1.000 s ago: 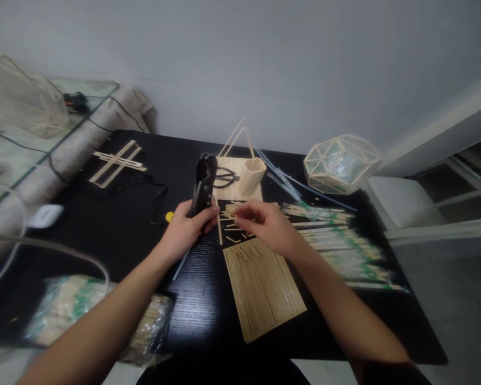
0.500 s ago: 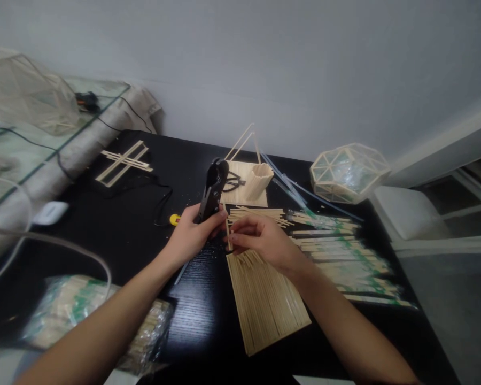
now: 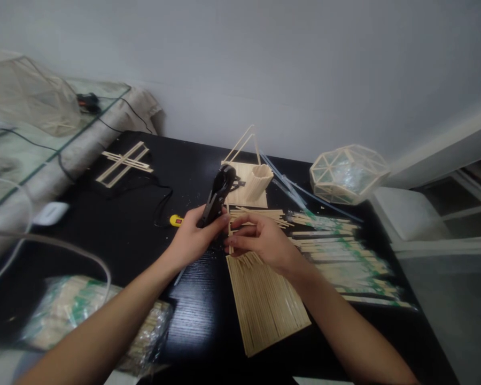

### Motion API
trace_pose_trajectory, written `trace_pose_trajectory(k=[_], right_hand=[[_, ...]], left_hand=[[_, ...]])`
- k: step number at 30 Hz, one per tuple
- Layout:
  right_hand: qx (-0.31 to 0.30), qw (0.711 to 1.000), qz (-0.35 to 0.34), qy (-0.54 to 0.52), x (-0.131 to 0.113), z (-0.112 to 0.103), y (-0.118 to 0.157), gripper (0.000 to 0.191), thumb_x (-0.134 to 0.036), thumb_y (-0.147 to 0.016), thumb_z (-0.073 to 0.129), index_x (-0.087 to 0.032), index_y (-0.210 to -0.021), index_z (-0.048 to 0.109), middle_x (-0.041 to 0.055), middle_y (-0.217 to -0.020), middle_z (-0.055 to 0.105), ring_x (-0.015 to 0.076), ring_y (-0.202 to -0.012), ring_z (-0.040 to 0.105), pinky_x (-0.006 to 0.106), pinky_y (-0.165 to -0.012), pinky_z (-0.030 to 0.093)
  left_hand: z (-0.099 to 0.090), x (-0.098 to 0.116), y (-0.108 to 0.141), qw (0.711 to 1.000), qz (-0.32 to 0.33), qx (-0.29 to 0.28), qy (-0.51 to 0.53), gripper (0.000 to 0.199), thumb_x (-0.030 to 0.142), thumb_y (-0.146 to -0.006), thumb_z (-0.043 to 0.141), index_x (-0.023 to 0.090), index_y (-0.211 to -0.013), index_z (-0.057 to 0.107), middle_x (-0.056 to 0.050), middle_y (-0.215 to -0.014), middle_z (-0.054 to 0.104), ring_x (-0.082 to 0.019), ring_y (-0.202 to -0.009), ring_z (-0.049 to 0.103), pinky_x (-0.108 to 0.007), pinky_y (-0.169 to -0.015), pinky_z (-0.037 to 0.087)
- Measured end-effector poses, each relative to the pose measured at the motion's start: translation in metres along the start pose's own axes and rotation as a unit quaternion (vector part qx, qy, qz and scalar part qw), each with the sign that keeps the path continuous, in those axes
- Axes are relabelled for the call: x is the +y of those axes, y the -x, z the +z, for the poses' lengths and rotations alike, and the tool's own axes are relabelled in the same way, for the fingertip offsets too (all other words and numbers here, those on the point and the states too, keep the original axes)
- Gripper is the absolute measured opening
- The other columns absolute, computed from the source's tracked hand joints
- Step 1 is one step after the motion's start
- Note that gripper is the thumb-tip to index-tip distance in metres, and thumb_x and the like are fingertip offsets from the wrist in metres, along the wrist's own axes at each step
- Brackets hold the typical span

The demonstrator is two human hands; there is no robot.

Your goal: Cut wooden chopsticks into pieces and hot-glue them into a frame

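My left hand (image 3: 194, 235) is wrapped round a black plier-like hand tool (image 3: 218, 192), its rounded head pointing up and away from me. Close beside it, my right hand (image 3: 260, 238) pinches a thin wooden stick (image 3: 230, 238) standing lengthwise between the two hands. Just below the right hand lies a flat panel of wooden sticks (image 3: 268, 305), with a few short pieces on its upper end. Beyond the hands, a wooden base (image 3: 236, 199) carries a hollow stick-walled cup (image 3: 258, 184) and a thin triangular frame (image 3: 240, 143).
Loose wooden sticks (image 3: 258, 215) lie behind my right hand. Packaged chopsticks (image 3: 344, 256) spread to the right, below a faceted stick frame (image 3: 348, 174). At left are crossed sticks (image 3: 124, 163), a yellow object (image 3: 176, 220), cables and a plastic-wrapped bundle (image 3: 70, 305).
My left hand and the black tool have shifted slightly to the right and down, closer to the right hand. My right hand stays nearly in place, still pinching the stick.
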State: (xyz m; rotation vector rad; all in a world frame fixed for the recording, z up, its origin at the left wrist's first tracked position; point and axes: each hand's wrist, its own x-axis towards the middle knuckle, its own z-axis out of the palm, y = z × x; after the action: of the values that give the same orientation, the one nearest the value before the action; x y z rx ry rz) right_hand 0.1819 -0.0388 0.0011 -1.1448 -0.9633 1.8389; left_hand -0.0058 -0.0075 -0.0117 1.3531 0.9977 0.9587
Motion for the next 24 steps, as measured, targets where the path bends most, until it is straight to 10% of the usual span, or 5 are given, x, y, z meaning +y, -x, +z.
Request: trace_pose_trajectory(k=[9,16,24], right_hand=[[0.049,0.997,-0.058,0.004,-0.005,-0.006,-0.002,0.055,-0.039,-0.063,0.100,-0.022,-0.096,0.060,-0.0016,-0.073,0.078,0.0175,-0.065,0.076,0.033,-0.070,0.065],[0.066,0.994,-0.081,-0.013,-0.008,-0.012,-0.004,0.061,-0.037,-0.057,0.102,-0.023,-0.095,0.058,-0.0046,-0.075,0.075,0.0189,-0.069,0.077,0.033,-0.068,0.065],[0.054,0.995,-0.078,-0.015,-0.009,-0.011,-0.002,0.059,-0.039,-0.058,0.102,-0.023,-0.096,0.059,-0.0037,-0.079,0.075,0.0184,-0.071,0.076,0.034,-0.071,0.065]], left_hand=[[-0.001,0.004,0.007,0.990,0.102,0.011,-0.093,0.028,0.039,-0.095,0.073,0.019,-0.112,0.067,-0.002,-0.090,0.073,-0.015,-0.075,0.068,-0.027,-0.071,0.055],[-0.001,0.003,0.008,0.964,0.194,-0.085,-0.160,0.034,0.028,-0.089,0.081,0.021,-0.120,0.071,-0.007,-0.107,0.079,-0.018,-0.090,0.073,-0.030,-0.083,0.058],[-0.006,0.002,0.005,0.964,0.176,-0.085,-0.179,0.038,0.031,-0.083,0.087,0.021,-0.118,0.077,-0.006,-0.097,0.080,-0.019,-0.081,0.073,-0.032,-0.080,0.060]])
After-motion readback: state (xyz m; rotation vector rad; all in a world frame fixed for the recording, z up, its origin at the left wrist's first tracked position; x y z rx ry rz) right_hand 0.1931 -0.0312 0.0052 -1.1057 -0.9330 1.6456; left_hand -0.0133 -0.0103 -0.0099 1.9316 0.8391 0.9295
